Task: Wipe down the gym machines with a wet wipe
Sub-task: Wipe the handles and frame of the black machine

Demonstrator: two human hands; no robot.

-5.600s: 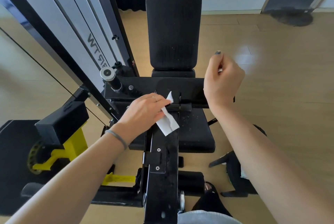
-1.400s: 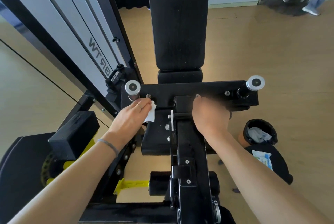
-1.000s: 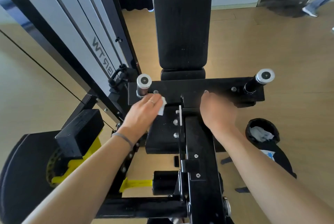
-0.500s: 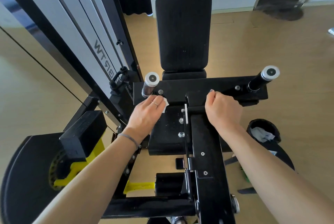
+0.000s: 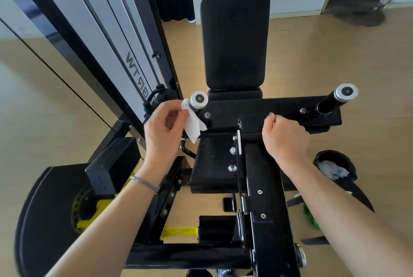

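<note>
Wooden floor under black gym machine (bin alongside).

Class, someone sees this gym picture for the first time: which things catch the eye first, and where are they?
The white wipe, pinched in the left hand beside the left handle, stands out against the black machine. The tall back pad rises at top centre; yellow parts show low left.

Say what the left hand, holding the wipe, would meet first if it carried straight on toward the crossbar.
Probably the left handle: the left hand holds the wet wipe right beside its capped end, though depth is unclear.
</note>
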